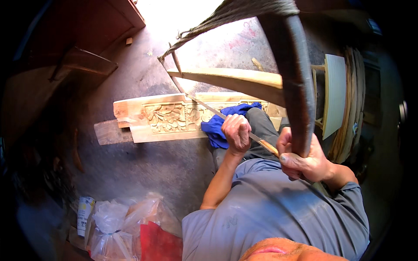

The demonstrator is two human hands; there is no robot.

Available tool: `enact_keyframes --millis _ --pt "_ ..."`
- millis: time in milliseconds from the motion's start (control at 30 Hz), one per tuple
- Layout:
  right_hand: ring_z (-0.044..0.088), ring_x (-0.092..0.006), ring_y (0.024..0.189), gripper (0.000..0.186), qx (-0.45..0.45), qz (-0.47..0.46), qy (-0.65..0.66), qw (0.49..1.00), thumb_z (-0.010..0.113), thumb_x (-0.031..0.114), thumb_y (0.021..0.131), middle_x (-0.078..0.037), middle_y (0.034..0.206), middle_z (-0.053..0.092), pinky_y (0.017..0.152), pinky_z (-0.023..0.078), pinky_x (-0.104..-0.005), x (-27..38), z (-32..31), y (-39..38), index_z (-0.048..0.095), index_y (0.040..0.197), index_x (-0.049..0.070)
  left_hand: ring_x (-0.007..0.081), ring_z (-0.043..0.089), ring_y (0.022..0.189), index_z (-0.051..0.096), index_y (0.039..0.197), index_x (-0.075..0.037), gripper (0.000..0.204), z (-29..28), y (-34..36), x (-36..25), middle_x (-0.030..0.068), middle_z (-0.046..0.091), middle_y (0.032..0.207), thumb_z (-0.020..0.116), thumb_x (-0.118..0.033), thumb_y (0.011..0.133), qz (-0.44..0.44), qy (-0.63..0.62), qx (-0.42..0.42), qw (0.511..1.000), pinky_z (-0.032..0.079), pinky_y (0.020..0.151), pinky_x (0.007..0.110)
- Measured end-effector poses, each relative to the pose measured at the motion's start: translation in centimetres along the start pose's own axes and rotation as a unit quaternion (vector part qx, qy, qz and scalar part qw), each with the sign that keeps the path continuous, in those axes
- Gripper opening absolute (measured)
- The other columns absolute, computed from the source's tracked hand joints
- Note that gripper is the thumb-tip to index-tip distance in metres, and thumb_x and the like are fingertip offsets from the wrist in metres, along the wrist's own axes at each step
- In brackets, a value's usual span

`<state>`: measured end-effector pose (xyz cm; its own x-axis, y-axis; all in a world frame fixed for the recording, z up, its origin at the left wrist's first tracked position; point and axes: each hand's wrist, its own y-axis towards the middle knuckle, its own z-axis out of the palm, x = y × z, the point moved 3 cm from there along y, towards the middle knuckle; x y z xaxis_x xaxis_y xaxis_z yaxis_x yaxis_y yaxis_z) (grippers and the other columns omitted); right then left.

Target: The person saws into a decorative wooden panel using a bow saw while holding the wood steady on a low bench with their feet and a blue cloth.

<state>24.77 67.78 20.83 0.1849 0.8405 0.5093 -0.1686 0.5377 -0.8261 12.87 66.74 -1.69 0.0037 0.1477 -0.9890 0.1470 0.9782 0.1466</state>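
Note:
A wooden frame saw [298, 82] is held up in front of my body, with its twisted rope [244, 14] at the top and a pale crossbar [235, 81] in the middle. My right hand [305, 158] wraps round the lower end of the dark, curved side arm. Closed on the narrow saw blade [204, 105] is my left hand [237, 132], near the small wooden end grip [267, 146]. Beyond the blade lies a carved wooden board [167, 116] with raised leaf-like relief. A blue cloth [214, 129] is draped over it beside my knee.
Another wood piece [112, 132] sits under the board's left end. Thin panels [334, 95] lean upright at the right. Clear plastic bags [111, 230], a red sheet [159, 243] and a white can [85, 215] are at the lower left. Dark red furniture [100, 21] stands upper left.

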Motion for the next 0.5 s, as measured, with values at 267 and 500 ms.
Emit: enact_keyframes --millis 267,500 --pt "0.052 -0.0107 0.045 0.025 -0.018 -0.018 0.015 1.000 0.075 0.009 0.093 -0.004 0.064 0.054 0.041 0.039 -0.0272 -0.1 -1.6 -0.4 0.052 0.095 0.001 0.0295 0.047 0.058 0.046 0.064 -0.010 0.054 0.9 0.4 -0.3 0.0071 0.047 0.061 0.039 -0.033 0.112 -0.005 0.010 -0.011 1.000 0.034 0.061 0.042" --pt "0.039 -0.0076 0.044 0.021 -0.008 -0.035 -0.012 0.999 0.069 0.012 0.100 0.000 0.064 0.046 0.041 0.035 -0.0268 -7.0 -2.1 13.6 0.048 0.097 0.007 0.0379 0.057 0.074 0.054 0.068 -0.006 0.043 -2.2 -1.0 11.4 0.0130 0.058 0.070 0.051 -0.024 0.107 -0.139 0.064 -0.047 0.987 0.044 0.075 0.047"
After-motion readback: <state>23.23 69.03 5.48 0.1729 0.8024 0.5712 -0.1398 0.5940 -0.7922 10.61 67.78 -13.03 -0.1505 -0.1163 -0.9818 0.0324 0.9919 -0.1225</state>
